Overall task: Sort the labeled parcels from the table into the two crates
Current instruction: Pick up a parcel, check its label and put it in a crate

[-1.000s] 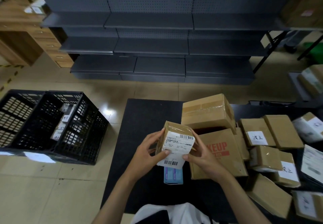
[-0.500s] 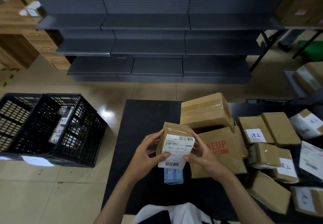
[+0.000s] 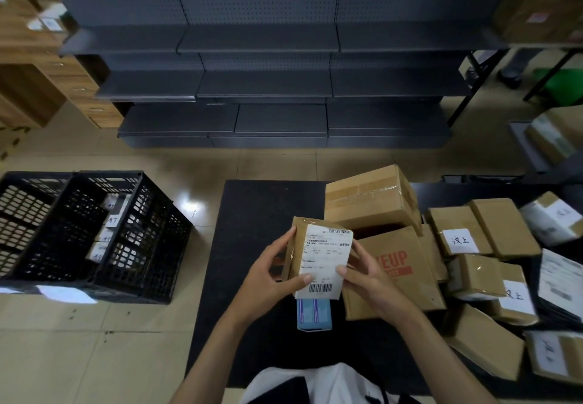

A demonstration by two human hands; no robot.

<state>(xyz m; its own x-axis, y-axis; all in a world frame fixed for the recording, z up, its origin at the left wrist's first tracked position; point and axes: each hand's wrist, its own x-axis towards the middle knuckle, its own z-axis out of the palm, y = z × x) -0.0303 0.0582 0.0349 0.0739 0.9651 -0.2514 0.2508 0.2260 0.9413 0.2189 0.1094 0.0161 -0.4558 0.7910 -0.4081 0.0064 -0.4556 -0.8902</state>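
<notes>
I hold a small brown parcel (image 3: 321, 255) with a white shipping label above the black table (image 3: 252, 220). My left hand (image 3: 271, 274) grips its left side, thumb on the label near the barcode. My right hand (image 3: 366, 280) grips its right side, thumb on the label's lower right corner. Two black crates stand on the floor to the left: the near crate (image 3: 135, 239) holds several labelled parcels, the far crate (image 3: 25, 214) is partly cut off by the frame. Many labelled parcels (image 3: 457, 236) lie on the right of the table.
A small blue box (image 3: 314, 313) lies on the table below the held parcel. A large taped carton (image 3: 372, 201) sits on a carton with red print (image 3: 394, 271). Dark shelving (image 3: 268, 82) stands behind the table. A wooden cabinet (image 3: 63, 82) is at far left.
The parcel has tilted slightly in my hands, and my right thumb has moved onto the label's lower right corner. The view has shifted a little.
</notes>
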